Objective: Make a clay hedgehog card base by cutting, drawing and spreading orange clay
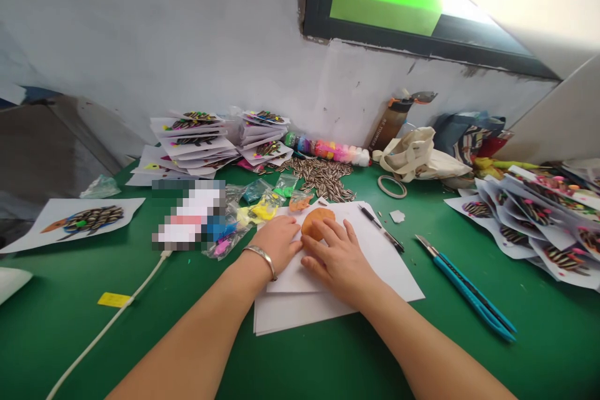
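Observation:
A flat round piece of orange clay (315,219) lies on a stack of white paper (337,307) in the middle of the table. My right hand (338,257) rests over its lower right part, with fingers spread and fingertips on the clay. At its left edge lies my left hand (276,244), wearing a silver bracelet, its fingers extended on the paper and holding nothing I can see. Just beyond the clay is a small bag of orange clay (300,202). A black pen (382,228) lies on the paper's right side.
Bags of coloured clay (255,209), sunflower seeds (323,176) and a roll of tape (392,187) lie behind the paper. A blue utility knife (469,290) is at right. Stacked seed pictures (192,144) stand behind left. A white cable (112,319) crosses the left side.

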A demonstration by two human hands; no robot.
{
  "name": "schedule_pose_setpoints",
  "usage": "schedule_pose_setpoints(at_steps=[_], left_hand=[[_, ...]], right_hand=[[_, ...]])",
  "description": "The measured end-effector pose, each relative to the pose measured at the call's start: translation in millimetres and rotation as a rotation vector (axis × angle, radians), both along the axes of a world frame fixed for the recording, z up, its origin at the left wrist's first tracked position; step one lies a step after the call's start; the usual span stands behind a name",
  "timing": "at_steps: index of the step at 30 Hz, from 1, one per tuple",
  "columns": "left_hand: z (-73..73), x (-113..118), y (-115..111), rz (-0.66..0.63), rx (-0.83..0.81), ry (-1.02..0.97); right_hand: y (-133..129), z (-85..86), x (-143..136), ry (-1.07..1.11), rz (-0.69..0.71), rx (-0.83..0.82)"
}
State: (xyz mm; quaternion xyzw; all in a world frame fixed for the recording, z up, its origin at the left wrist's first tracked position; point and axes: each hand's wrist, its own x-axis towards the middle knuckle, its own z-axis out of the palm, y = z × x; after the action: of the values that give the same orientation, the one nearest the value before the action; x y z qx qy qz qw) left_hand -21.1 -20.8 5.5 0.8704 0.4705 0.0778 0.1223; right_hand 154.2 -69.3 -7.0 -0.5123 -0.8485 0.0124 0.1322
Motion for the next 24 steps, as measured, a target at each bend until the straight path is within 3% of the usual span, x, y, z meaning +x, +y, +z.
schedule_pose_setpoints(at_steps=[17,24], left_hand=[[0.8,1,0,0.002,-0.014,-0.006],[3.5,0,-2,0.004,-0.019,0.006]], right_hand=[[3,1.5,-3,0.044,-0.007,-0.042],[17,1.5,21,0.212,-0.107,0.018]])
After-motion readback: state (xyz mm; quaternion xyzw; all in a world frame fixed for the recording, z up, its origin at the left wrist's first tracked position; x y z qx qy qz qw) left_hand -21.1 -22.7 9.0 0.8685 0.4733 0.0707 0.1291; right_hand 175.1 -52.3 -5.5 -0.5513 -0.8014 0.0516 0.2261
